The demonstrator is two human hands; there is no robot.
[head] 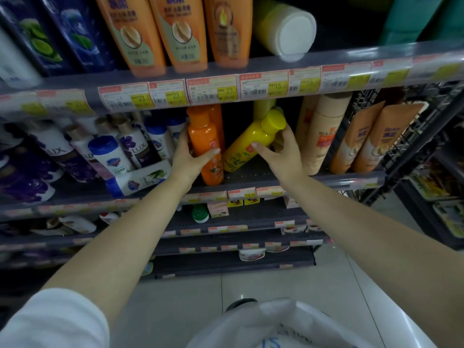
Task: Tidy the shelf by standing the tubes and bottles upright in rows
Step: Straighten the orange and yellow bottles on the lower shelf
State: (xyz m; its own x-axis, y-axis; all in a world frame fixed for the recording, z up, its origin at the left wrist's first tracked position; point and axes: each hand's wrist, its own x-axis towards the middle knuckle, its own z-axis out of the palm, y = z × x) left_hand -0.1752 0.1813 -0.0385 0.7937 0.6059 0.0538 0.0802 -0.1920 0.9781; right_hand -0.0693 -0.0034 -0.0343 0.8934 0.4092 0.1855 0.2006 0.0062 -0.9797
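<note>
On the middle shelf (251, 173), the left hand (187, 159) grips an upright orange bottle (204, 136); beside it, the right hand (283, 151) holds a tilted yellow bottle (251, 144), apparently near its cap.

We find an upright bottle (204, 136) in our left hand (190, 156), and just right of it a tilted bottle (251, 141) in our right hand (281, 151) (both on the shelf (251, 172)); tubes (376, 139) stand farther right.
</note>
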